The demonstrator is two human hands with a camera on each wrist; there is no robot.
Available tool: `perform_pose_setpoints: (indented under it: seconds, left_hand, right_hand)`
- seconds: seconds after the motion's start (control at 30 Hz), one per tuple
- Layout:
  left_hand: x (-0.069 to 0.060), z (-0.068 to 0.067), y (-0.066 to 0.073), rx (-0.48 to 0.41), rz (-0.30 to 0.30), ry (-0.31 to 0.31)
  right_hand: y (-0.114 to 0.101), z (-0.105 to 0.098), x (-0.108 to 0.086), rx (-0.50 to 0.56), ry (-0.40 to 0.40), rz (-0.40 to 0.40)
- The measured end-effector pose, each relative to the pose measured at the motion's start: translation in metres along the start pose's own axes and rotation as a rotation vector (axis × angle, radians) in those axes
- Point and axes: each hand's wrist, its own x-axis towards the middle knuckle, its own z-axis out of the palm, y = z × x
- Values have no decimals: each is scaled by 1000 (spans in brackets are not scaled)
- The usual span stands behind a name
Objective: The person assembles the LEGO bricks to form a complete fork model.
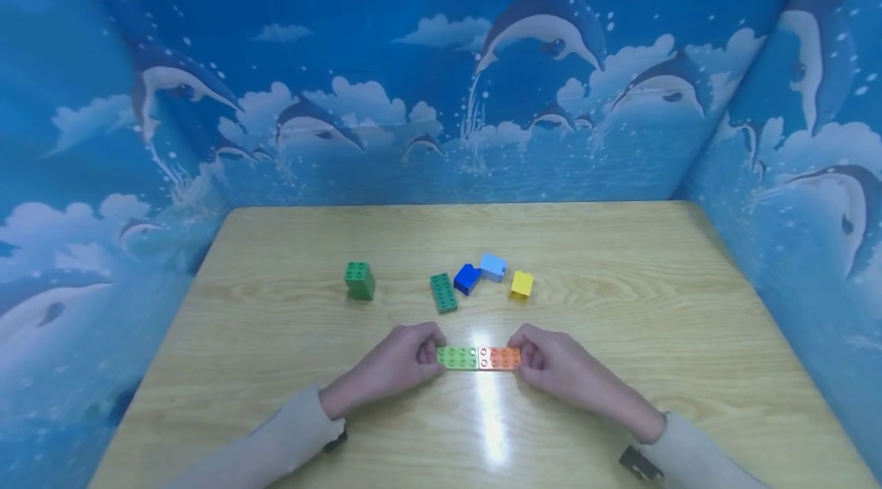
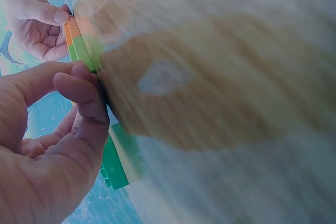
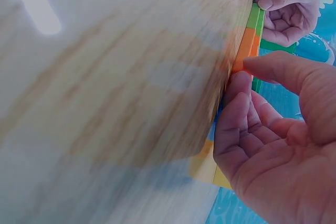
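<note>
Front middle: studded lime brick [image 1: 458, 358] against orange brick [image 1: 501, 358].

The place was booth-like, the wider room type untellable: dolphin-print backdrops [image 1: 441, 95] hung at nine, twelve and three o'clock around a wood-grain tabletop [image 1: 606, 282], with bright glare [image 1: 492, 416] toward six.

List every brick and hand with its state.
Light green brick: flat, studs up, held
Orange brick: flat, studs up, held
Tall green brick: standing, studs up
Dark green brick: flat, studs up
Dark blue brick: loose, smooth face up
Light blue brick: loose, smooth face up
Yellow brick: loose, smooth face up
Left hand: pinching light green brick
Right hand: pinching orange brick
</note>
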Motion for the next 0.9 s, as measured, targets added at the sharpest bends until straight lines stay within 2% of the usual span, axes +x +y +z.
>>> perform_pose_setpoints:
  seconds: [0.23,0.37,0.5,0.77,0.9]
  left_hand:
    - [1,-1,0,-13,-4,-16]
    - [-3,-2,-2,-13,-2,-21]
    - [-6,-2,-3,-24,-8,-19]
    - [-5,-2,-4,-33,18,4]
    - [-3,-3,-5,-46,21,23]
  right_hand:
    - [-4,-3,-1,-11,-2,28]
    - [-3,-4,-2,17,25,21]
    - [0,-4,-2,50,102,37]
    - [6,-18,9,135,326,101]
    - [10,-27,22,152,356,142]
